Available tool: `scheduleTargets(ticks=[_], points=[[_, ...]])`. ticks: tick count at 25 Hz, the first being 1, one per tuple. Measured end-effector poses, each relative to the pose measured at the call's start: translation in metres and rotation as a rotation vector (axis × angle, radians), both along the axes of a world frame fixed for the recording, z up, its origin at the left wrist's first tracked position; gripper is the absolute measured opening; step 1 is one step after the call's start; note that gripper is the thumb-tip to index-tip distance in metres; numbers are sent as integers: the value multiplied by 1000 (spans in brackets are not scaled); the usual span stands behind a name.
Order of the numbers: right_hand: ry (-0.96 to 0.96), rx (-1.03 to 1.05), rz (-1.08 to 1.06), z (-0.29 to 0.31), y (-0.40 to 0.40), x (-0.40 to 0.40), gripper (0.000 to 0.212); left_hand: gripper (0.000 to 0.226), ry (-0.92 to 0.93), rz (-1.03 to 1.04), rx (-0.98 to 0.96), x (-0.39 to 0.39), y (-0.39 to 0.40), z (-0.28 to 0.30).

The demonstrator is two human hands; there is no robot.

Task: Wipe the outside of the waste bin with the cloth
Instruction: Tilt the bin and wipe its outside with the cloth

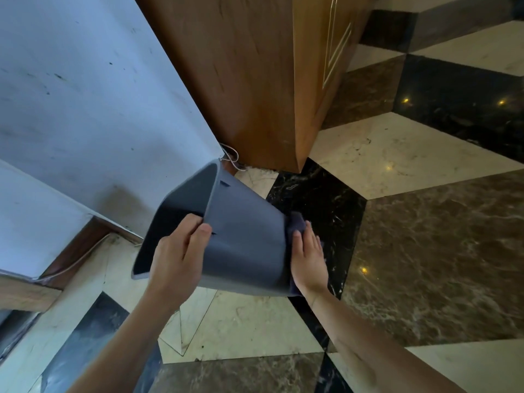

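Observation:
A grey plastic waste bin (243,239) is held tilted above the floor, its open mouth turned to the left. My left hand (178,251) grips its rim, fingers inside and thumb on the outer wall. My right hand (309,262) presses a dark purple cloth (296,222) flat against the bin's bottom end on the right. Most of the cloth is hidden under my palm and behind the bin.
A wooden cabinet (255,80) stands just behind the bin, with a thin cable (231,157) at its foot. A white wall (85,95) with a brown skirting runs along the left. The floor (425,251) is patterned marble in cream, black and brown.

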State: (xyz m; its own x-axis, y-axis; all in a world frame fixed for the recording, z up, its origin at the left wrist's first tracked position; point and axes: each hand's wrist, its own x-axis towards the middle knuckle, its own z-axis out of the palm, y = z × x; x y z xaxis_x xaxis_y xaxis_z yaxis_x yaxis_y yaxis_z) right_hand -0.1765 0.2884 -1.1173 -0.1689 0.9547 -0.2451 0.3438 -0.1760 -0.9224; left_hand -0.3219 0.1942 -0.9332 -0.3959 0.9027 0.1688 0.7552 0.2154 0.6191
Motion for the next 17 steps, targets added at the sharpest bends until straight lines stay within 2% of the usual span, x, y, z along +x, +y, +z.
scheduleTargets(ticks=[3, 6, 9, 14, 17], points=[[123, -113, -116, -13, -3, 6, 58, 26, 118, -59, -7, 11, 7, 2], [123, -142, -144, -2, 3, 3, 54, 25, 125, -32, -15, 16, 10, 2], [111, 30, -166, 28, -10, -4, 43, 25, 115, -48, 13, 19, 4, 1], [316, 435, 14, 109, -43, -48, 41, 25, 114, -19, 46, 13, 6, 1], [210, 596, 112, 112, -50, -57, 47, 25, 18, 9, 62, 6, -6, 3]])
